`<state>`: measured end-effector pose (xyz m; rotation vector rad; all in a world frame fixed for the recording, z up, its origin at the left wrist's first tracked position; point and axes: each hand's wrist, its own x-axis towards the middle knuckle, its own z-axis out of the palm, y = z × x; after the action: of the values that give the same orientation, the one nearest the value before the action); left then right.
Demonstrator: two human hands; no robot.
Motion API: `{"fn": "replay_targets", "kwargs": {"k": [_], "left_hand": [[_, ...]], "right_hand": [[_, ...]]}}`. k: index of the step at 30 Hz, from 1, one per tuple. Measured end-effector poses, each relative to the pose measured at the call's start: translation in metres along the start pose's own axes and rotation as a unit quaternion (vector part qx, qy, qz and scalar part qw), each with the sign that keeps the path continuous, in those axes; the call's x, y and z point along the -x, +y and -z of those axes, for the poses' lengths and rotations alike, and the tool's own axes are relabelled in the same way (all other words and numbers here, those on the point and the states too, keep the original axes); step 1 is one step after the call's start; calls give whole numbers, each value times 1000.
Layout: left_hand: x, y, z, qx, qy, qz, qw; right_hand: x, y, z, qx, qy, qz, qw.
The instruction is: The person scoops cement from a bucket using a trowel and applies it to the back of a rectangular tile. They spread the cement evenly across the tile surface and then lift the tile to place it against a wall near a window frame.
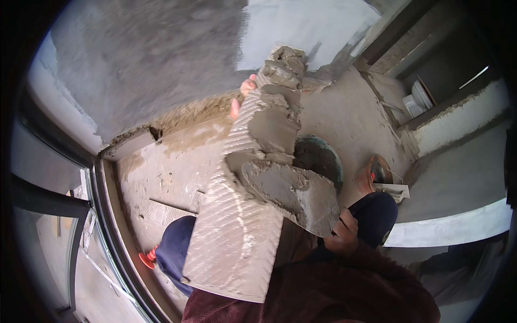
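Note:
A long tile [231,237] with a ribbed back slants up in front of me, its near end by my lap. Grey mortar [274,126] lies in thick, uneven lumps along its far half; the near half shows bare ribs. Fingers of my left hand [245,97] curl round the tile's left edge near the far end, the rest hidden behind it. In my right hand [343,232] is a mortar-coated trowel [296,191], gripped at its near right end. Its rounded tip rests at the mortar's near edge, on the tile.
A round bucket [338,161] stands behind the tile, partly covered. Farther right are an orange-brown bucket [379,168] and a pale tray-like piece [396,190]. An orange-red knobbed tool [147,258] lies beside my left knee. A dark-framed glass door [99,215] borders the left; a grey wall [156,59] rises ahead.

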<state>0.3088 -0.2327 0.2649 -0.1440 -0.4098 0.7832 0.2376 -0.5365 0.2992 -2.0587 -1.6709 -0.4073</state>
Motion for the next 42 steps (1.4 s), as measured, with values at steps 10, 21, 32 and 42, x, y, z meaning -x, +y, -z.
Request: {"fn": "replay_targets", "kwargs": {"k": [10, 21, 32, 42], "left_hand": [[-9, 7, 24, 27, -115, 37, 992], [-7, 14, 9, -4, -83, 109, 990], [17, -10, -22, 45, -49, 73, 995], [7, -12, 20, 142, -142, 77, 977]], "right_hand": [[-3, 7, 81, 26, -39, -237, 970], [-84, 44, 160, 123, -179, -79, 973], [-132, 44, 191, 183, -183, -149, 954], [-56, 55, 57, 110, 25, -135, 984]]}}
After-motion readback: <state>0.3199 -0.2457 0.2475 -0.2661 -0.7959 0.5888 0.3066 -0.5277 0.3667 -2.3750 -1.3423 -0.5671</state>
